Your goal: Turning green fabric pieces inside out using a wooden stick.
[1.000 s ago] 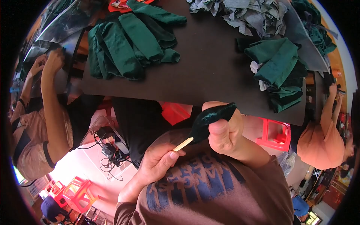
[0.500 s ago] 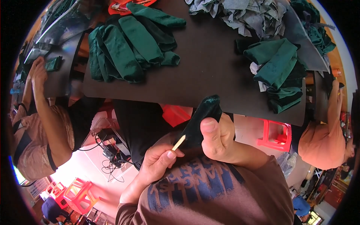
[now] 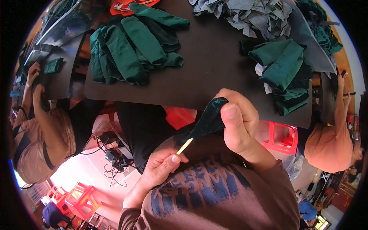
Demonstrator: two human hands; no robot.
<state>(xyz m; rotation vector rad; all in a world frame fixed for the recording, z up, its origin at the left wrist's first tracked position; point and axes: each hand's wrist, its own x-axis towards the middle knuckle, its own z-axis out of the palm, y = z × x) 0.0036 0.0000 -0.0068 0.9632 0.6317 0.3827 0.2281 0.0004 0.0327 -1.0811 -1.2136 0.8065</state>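
A pale thin wooden stick (image 3: pixel 184 146) is pinched in my left hand (image 3: pixel 163 164), in front of my chest. Its upper tip meets the lower end of a dark green velvet piece (image 3: pixel 208 119); whether the tip goes inside the fabric I cannot tell. My right hand (image 3: pixel 242 124) is closed on the upper end of that piece, thumb in front, and the fabric slants up between the two hands. Both hands are just off the near edge of the dark table (image 3: pixel 214 82).
Green velvet tubes (image 3: pixel 124 50) lie at the table's left, folded green velvet pieces (image 3: pixel 281 67) at its right. Behind are grey cloth scraps (image 3: pixel 260 17) and a red tray (image 3: pixel 126 7). Co-workers sit at left (image 3: pixel 46 134) and right (image 3: pixel 329 142). Red stools (image 3: pixel 80 199) stand on the floor.
My right hand has moved up and to the right, its fingers now round the velvet piece's upper end. My left hand and the stick have barely moved. The left co-worker's hands have come apart.
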